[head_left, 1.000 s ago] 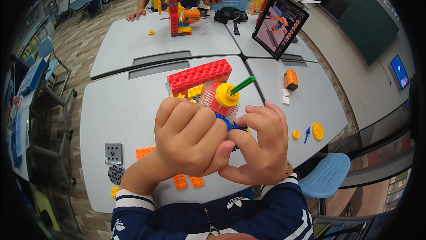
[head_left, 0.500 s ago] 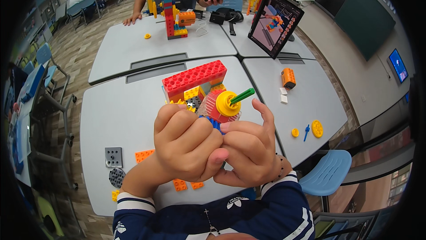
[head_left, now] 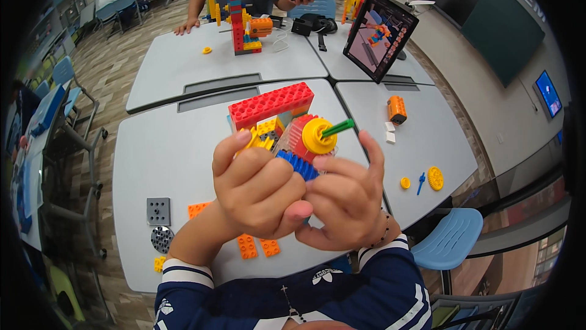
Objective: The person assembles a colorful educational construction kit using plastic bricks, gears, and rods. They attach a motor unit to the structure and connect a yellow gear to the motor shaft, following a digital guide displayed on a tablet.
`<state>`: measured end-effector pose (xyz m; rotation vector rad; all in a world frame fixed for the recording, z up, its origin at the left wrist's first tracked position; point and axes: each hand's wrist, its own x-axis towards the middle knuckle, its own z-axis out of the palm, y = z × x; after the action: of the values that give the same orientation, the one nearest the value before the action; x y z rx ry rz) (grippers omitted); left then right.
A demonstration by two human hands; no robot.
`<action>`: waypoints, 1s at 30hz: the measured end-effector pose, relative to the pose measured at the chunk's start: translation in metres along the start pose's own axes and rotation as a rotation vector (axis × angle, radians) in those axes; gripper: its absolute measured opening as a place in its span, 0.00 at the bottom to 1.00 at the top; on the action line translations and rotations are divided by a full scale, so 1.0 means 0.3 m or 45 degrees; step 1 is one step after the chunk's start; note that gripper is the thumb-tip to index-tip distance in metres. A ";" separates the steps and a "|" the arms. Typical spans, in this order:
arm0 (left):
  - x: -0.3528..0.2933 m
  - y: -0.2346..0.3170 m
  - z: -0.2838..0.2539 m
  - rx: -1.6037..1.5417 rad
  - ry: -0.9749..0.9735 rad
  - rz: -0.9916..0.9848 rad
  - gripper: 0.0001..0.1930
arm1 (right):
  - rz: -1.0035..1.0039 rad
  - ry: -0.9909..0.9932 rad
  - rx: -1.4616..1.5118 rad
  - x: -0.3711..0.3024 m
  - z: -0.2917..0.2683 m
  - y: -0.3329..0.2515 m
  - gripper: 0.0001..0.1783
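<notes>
A building-block model is at the middle, behind and partly hidden by my hands. It has a long red studded beam (head_left: 271,103), a yellow round hub (head_left: 317,136) with a green axle (head_left: 337,127) through it, and a blue gear (head_left: 296,165). My left hand (head_left: 259,193) is closed at the model's near side, its fingers curled beside yellow pieces and the gear. Curled against it, my right hand (head_left: 345,205) pinches at the gear's right end, with the index finger raised. What lies between the fingertips is hidden.
Grey plates (head_left: 159,211) and orange plates (head_left: 247,246) lie near left. To the right are an orange battery-like block (head_left: 397,110), a yellow gear (head_left: 435,179) and a blue axle (head_left: 421,183). A propped tablet (head_left: 379,34) and another tall block model (head_left: 237,19) stand farther back, near a person holding a phone.
The fingers have shifted slightly on the model, and more of the blue gear and yellow pieces shows. The model is turned a little. The whole view has shifted slightly.
</notes>
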<state>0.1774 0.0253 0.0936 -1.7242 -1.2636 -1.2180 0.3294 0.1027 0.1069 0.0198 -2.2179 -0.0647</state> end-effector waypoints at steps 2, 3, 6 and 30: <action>0.003 -0.027 0.009 -0.059 0.047 -0.014 0.25 | 0.075 0.011 0.054 -0.001 -0.032 0.023 0.16; 0.003 -0.032 0.014 -0.143 0.089 -0.108 0.33 | 0.111 0.051 0.135 -0.002 -0.049 0.044 0.17; 0.002 -0.067 0.005 -0.280 0.177 -0.194 0.39 | 0.368 0.168 0.535 -0.007 -0.061 0.101 0.21; 0.025 -0.092 -0.015 -0.612 -0.109 -0.439 0.17 | 1.206 0.181 1.937 -0.016 0.043 0.100 0.30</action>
<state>0.1503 0.0322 0.1020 -1.9570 -1.4458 -1.7805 0.3223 0.1333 0.0969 -0.1762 -1.4336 1.9814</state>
